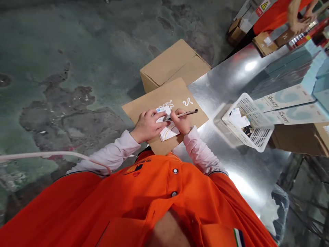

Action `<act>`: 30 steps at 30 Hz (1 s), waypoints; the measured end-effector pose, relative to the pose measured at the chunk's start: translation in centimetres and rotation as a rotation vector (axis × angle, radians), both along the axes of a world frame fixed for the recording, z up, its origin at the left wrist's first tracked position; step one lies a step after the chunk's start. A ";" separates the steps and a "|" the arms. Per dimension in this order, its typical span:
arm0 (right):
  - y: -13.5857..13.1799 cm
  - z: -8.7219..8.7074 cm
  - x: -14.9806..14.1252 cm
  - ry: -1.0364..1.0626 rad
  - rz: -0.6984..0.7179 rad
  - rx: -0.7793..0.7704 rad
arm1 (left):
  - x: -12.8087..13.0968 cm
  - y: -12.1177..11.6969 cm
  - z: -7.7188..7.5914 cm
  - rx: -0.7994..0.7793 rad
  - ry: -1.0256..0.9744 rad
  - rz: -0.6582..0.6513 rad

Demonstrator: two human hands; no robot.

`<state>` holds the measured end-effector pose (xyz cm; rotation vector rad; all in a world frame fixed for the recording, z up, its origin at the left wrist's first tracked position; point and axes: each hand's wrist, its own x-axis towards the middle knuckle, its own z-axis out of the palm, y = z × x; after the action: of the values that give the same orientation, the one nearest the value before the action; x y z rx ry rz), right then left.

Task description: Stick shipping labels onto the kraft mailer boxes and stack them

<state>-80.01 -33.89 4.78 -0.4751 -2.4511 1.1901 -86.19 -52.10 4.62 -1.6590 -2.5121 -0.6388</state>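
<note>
Two hands work over a flat cardboard sheet (186, 91) at the edge of a steel table (226, 84): the left hand (147, 126) grips a small stack of white paper cards (166, 132) against the sheet, while the right hand (181, 121) pinches a slim pen (187, 113) in a writing hold just beside them. The cards look light and flimsy, likely to flex unless held by their edges and kept flat. A white plastic basket (248, 121) holding papers stands on the table to the right, beyond it pale blue printed cartons (289, 97). Farther off, a co-worker's hands (300, 25) rest on a brown carton (284, 37).
</note>
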 end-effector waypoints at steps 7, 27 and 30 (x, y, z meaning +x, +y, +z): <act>-0.2 0.5 0.2 -0.037 0.001 -0.036 | 0.0 -0.1 -0.2 0.028 0.020 0.003; 0.7 -1.5 0.0 0.138 -0.058 -0.037 | -0.2 -0.3 -0.8 0.030 0.148 -0.017; 0.6 -1.5 0.0 0.119 -0.015 -0.022 | -0.2 -0.2 -0.7 0.019 0.105 -0.017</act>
<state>-80.05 -33.24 3.33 -0.4155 -2.3323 1.2054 -86.39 -52.33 3.93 -1.6636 -2.4146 -0.5588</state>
